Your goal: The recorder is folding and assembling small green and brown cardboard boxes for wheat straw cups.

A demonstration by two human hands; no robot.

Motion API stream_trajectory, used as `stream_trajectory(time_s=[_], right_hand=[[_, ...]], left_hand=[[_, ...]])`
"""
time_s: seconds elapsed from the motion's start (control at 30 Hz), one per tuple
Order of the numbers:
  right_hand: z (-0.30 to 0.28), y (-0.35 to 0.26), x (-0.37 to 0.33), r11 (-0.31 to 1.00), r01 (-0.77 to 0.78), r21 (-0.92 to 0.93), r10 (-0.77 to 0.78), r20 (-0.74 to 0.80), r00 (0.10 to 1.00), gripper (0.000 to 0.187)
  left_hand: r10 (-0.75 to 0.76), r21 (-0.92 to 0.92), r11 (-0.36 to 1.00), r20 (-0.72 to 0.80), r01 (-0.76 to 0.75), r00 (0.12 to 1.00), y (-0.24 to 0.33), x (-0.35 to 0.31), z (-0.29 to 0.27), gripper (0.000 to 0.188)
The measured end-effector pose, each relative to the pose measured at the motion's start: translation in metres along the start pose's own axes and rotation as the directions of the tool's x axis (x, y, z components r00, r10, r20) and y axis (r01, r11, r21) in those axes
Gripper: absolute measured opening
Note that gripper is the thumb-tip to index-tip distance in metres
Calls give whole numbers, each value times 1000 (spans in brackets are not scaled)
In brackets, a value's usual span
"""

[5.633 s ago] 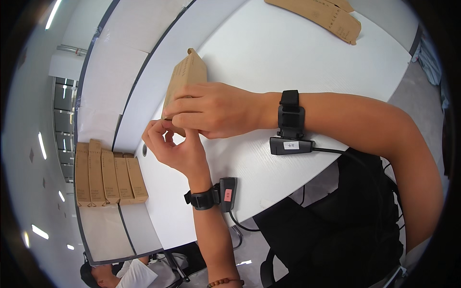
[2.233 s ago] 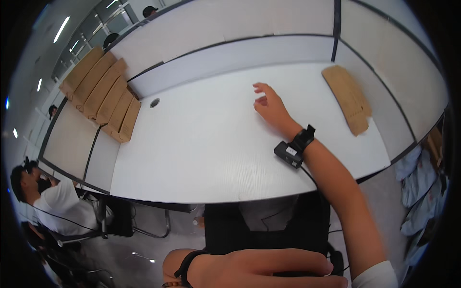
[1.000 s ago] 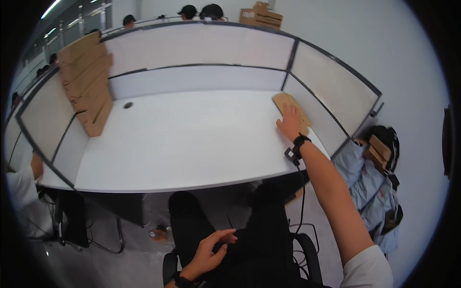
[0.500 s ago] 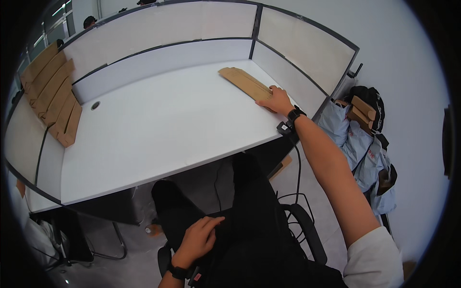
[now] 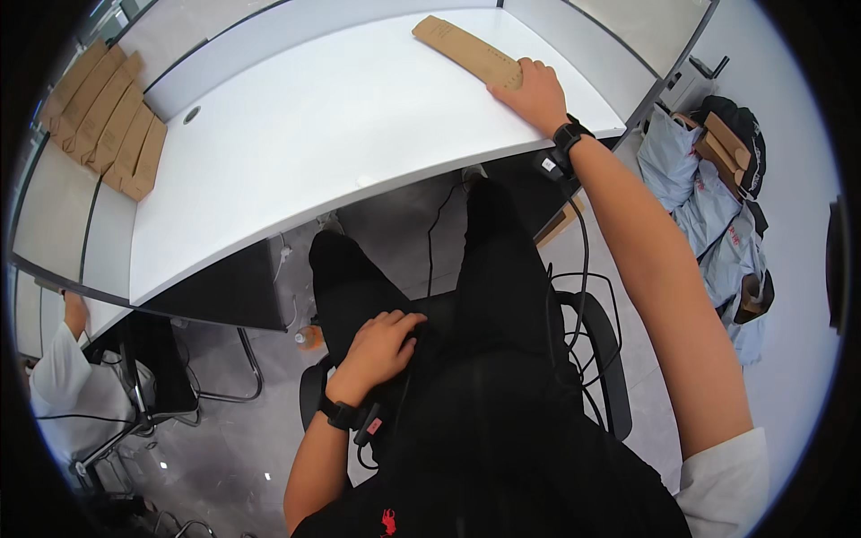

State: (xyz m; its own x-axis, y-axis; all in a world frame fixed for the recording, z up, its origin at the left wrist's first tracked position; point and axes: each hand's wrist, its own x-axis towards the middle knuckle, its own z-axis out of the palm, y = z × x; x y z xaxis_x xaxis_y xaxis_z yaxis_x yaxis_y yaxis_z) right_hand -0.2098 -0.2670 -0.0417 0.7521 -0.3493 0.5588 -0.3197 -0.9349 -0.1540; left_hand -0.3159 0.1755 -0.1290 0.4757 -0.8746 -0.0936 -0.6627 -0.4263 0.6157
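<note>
A long, flat brown cardboard box [image 5: 470, 52] lies at the far right of the white desk [image 5: 296, 134], its far end pointing to the back left. My right hand [image 5: 535, 97] grips the near end of it, thumb on the near side and fingers over the far side. On my left thigh rests my left hand [image 5: 377, 348], palm down, fingers loosely stretched and nothing in it. Both wrists wear black bands with small devices.
Several brown cardboard boxes [image 5: 103, 121] stand in a row at the desk's left end. Low partitions [image 5: 619, 36] edge the desk. Grey-white plastic bags [image 5: 713, 211] sit right of it. Cables and a bottle [image 5: 308, 338] are below. Another person's sleeve [image 5: 67, 377] shows at left.
The view has tipped downward, so the desk sits higher in it. My right hand and the cardboard box have shifted slightly left, away from the right partition. My left hand stays on the thigh.
</note>
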Motion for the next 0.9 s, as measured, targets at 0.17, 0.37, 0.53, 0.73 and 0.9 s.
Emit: stream_trajectory(time_s=[0.17,0.37,0.53,0.73,0.9], right_hand=[[3,7,-2,999,37,-35,-38,-34,999,75],[6,-9,1,976,135,-172,-168,-190,967,42],[15,3,0,977,199,-78,-212,-233,949,50],[-10,-8,-6,997,-80,12,80,-44,996,59],[-6,-5,-6,998,-49,46,52,-84,995,60]], left_hand=[[60,76,996,-68,-55,996,1,2,7,35],[75,124,990,-104,-62,992,-4,0,6,35],[72,191,980,-96,-53,993,8,-2,-2,39],[202,105,973,27,-203,979,10,2,17,38],[145,21,989,-23,-145,989,6,2,10,23]])
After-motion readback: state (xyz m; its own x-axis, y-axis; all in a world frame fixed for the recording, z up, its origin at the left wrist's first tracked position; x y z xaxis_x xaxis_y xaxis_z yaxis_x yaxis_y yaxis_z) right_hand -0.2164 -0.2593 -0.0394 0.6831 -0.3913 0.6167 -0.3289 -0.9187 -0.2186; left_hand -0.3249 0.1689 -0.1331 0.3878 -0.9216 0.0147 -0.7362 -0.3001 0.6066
